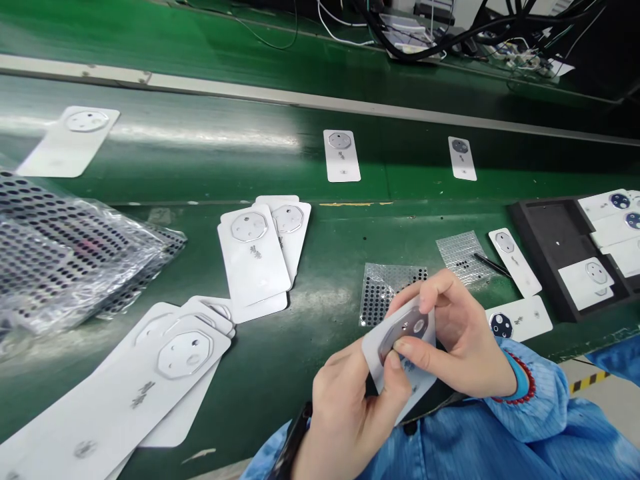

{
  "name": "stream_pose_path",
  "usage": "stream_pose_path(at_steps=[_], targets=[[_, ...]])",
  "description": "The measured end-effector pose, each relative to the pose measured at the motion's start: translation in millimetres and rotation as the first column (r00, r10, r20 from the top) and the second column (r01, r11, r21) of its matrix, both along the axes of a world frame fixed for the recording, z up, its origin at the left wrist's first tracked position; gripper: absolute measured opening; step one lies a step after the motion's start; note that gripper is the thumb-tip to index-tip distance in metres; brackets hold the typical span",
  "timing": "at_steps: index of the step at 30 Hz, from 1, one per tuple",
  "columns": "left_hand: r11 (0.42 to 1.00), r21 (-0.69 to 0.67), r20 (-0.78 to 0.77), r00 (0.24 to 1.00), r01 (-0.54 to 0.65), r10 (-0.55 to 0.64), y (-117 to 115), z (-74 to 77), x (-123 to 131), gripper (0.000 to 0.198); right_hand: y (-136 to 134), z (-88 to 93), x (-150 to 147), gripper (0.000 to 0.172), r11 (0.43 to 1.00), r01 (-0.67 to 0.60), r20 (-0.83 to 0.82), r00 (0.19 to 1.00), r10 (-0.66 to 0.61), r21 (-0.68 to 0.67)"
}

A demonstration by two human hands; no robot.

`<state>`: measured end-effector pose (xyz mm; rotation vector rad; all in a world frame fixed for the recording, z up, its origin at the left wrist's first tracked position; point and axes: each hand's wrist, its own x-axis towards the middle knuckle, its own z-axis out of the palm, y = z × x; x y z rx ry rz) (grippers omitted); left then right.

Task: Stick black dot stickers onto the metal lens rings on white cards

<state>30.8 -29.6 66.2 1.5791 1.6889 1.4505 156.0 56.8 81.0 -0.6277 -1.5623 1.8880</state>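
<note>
A white phone back cover (400, 353) with an octagonal camera ring is held up between both hands, close to my body. My left hand (350, 407) grips its lower edge, the thumb lying over the ring. My right hand (457, 340) closes round its upper right side, forefinger and thumb pinched at the ring's small holes. Whether a tiny part sits under the fingertips I cannot tell. A sheet of small black dots (387, 290) lies on the green belt just beyond the hands.
Stacks of white covers lie at the near left (165, 380) and centre (260, 257). Bagged dotted sheets (65, 253) are piled at left. A black foam tray (555, 240) with covers stands at right, tweezers (493, 265) beside it. Single covers (341, 155) ride the far belt.
</note>
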Motion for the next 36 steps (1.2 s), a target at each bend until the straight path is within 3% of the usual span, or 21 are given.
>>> stream_pose_path(at_steps=[5, 11, 20, 26, 33, 36], targets=[[1.000, -0.003, 0.027, 0.999, 0.019, -0.019, -1, 4.2, -3, 0.015, 3, 2.7, 2, 0.035, 0.998, -0.017, 0.050, 0.999, 0.014, 0.068], [0.997, -0.014, 0.045, 0.996, 0.080, -0.079, 1, 9.9, -3, 0.020, 5, 6.7, 3, 0.035, 0.998, -0.043, 0.025, 0.999, 0.042, 0.055], [0.996, 0.016, 0.068, 0.993, 0.092, -0.093, 3, 7.8, 0, 0.018, 4, 8.9, 5, 0.036, 0.996, -0.010, 0.050, 0.999, 0.006, 0.090], [0.999, -0.006, 0.048, 0.998, 0.049, -0.048, 1, 7.4, 1, 0.013, 7, 11.2, 6, 0.033, 0.995, -0.074, 0.075, 0.995, 0.069, 0.066], [1.000, 0.006, 0.069, 0.997, 0.020, -0.020, 2, 5.7, 5, 0.015, 5, 12.6, 6, 0.030, 0.991, -0.004, 0.105, 0.994, -0.010, 0.136], [1.000, 0.010, 0.058, 0.998, 0.006, -0.006, 4, 5.4, 5, 0.016, 8, 11.0, 7, 0.029, 0.995, -0.038, 0.104, 0.994, 0.028, 0.092]])
